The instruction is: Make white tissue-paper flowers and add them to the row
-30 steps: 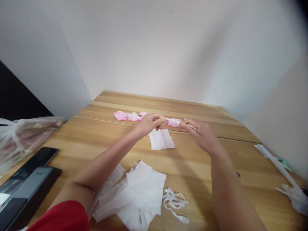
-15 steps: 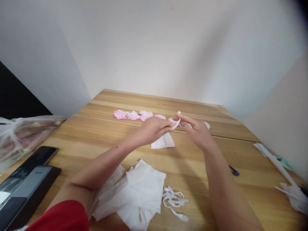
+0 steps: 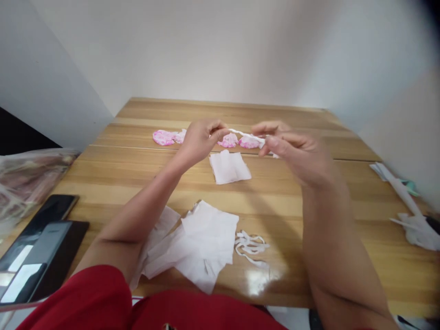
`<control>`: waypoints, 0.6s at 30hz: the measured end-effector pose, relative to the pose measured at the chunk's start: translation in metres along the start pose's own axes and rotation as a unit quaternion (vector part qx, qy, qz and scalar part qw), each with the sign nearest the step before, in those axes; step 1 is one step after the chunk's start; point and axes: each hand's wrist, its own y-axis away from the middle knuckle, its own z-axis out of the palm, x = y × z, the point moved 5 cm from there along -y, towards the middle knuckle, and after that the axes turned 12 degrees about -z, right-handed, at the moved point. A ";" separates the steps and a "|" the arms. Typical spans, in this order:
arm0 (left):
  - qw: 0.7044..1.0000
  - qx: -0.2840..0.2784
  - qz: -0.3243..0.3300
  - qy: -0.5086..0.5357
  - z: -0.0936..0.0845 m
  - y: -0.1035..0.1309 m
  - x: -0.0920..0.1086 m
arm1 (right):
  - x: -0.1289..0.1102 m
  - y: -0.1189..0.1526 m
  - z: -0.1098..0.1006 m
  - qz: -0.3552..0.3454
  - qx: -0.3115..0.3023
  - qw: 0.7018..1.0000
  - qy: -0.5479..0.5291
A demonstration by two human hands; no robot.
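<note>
A thin white twisted strip (image 3: 242,133), which looks like tissue paper, is stretched between my hands above the table. My left hand (image 3: 202,142) pinches its left end between thumb and fingers. At the other end, my right hand (image 3: 294,149) has its thumb and fingers closed on the strip; its fingers are slightly blurred. Behind the hands lies a row of crinkled pink-and-white paper rounds (image 3: 165,137), partly covered by my left hand. Below the strip sits a small stack of white squares (image 3: 230,167). Nearer to me are loose white sheets (image 3: 206,238) and narrow curled white strips (image 3: 250,245).
A dark phone (image 3: 62,206) and a grey-and-black device (image 3: 55,243) lie at the left, beside a clear plastic bag (image 3: 30,178). Along the right edge are a long white folded piece (image 3: 400,190) and a crumpled white bag (image 3: 419,231). A wall stands behind the table.
My hands have moved apart, and the white twisted strip now shows drawn out between them. The view has tilted downward, bringing the table's front edge into sight.
</note>
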 end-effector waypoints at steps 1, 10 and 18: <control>1.000 -0.009 -0.001 0.005 0.005 0.000 0.001 | -0.002 -0.001 0.003 -0.006 0.014 0.999 -0.052; 0.994 -0.092 0.050 -0.032 0.044 0.018 0.031 | 0.026 0.008 -0.010 0.021 0.094 0.995 0.017; 0.997 -0.031 0.045 -0.063 0.031 0.032 0.012 | 0.050 0.073 -0.014 0.154 -0.019 0.911 0.382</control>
